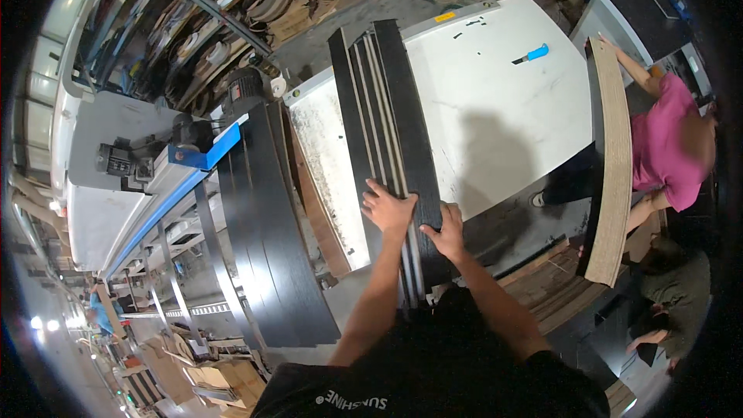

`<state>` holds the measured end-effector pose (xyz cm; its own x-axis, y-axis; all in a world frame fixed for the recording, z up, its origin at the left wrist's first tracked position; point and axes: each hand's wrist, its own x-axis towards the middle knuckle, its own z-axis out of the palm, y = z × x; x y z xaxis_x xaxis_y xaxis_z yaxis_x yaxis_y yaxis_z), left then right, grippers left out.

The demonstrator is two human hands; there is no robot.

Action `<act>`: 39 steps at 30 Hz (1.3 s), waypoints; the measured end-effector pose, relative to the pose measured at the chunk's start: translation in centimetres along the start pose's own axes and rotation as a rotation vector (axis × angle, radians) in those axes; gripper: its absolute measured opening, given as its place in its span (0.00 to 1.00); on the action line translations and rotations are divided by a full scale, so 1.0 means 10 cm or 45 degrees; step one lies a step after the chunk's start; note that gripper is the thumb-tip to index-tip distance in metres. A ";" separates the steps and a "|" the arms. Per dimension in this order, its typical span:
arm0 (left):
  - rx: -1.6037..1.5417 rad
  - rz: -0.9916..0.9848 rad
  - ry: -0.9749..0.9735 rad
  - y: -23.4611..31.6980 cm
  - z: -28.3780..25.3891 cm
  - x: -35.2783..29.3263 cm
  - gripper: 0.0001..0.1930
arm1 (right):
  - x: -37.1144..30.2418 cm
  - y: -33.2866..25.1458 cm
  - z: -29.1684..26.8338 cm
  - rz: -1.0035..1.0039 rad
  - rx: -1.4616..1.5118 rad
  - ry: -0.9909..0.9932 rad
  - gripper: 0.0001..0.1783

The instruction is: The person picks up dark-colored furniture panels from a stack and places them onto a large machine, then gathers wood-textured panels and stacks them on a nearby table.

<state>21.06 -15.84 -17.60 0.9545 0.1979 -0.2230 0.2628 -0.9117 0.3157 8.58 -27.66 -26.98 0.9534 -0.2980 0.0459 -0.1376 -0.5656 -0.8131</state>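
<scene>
Long black boards with pale edges (364, 101) lie together across the white worktable, their length running away from me. My left hand (389, 210) rests on them near their close end, fingers spread over the narrow edges. My right hand (446, 232) lies on the wide black face of the rightmost board (410, 108), thumb apart from the fingers, close to that board's right side. Neither hand is wrapped round a board. Some of the near ends are hidden below my wrists and body.
A blue-handled knife (534, 53) lies on the white tabletop (487, 147). To the left, dark panels (259, 240) lie beside a machine with a blue rail (166, 205). At right, a person in a pink shirt (669, 139) holds wood-grain boards (615, 162); another person (673, 294) is lower right.
</scene>
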 end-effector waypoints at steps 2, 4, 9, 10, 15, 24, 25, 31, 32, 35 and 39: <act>-0.127 0.004 0.011 -0.10 -0.06 0.06 0.64 | -0.03 0.02 0.13 -0.008 -0.081 0.052 0.49; -0.101 -0.003 0.024 -0.21 -0.14 0.07 0.61 | -0.05 -0.04 0.18 0.019 -0.058 -0.010 0.53; -0.107 0.044 0.123 -0.44 -0.24 0.28 0.52 | 0.06 -0.37 0.36 0.245 -0.277 0.056 0.73; -0.098 0.011 0.106 -0.53 -0.25 0.31 0.51 | 0.10 -0.53 0.38 0.241 -0.294 0.051 0.73; -0.184 -0.034 0.001 -0.82 -0.36 0.47 0.42 | 0.37 -1.10 0.57 0.467 -0.620 -0.099 0.83; -0.467 -0.081 0.147 -0.96 -0.34 0.50 0.36 | 0.50 -1.22 0.73 0.575 -0.860 -0.232 0.82; -0.471 -0.069 0.197 -0.98 -0.33 0.51 0.37 | 0.51 -1.21 0.72 0.576 -0.860 -0.230 0.82; -0.445 -0.126 0.184 -0.93 -0.48 0.65 0.36 | 0.49 -0.94 0.31 0.321 -0.479 -0.215 0.76; -0.425 -0.135 0.186 -0.91 -0.47 0.66 0.36 | 0.49 -0.91 0.25 0.326 -0.472 -0.217 0.76; -0.462 -0.125 0.139 -0.80 -0.36 0.67 0.37 | 0.51 -0.79 0.19 0.274 -0.400 -0.216 0.75; -0.486 -0.027 0.212 -0.52 0.00 0.55 0.33 | 0.52 -0.77 0.14 0.279 -0.413 -0.214 0.71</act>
<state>24.96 -9.98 -20.47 0.9500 0.2990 -0.0906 0.2857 -0.7144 0.6387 14.96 -23.78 -21.33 0.9191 -0.3240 -0.2244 -0.3936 -0.7235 -0.5672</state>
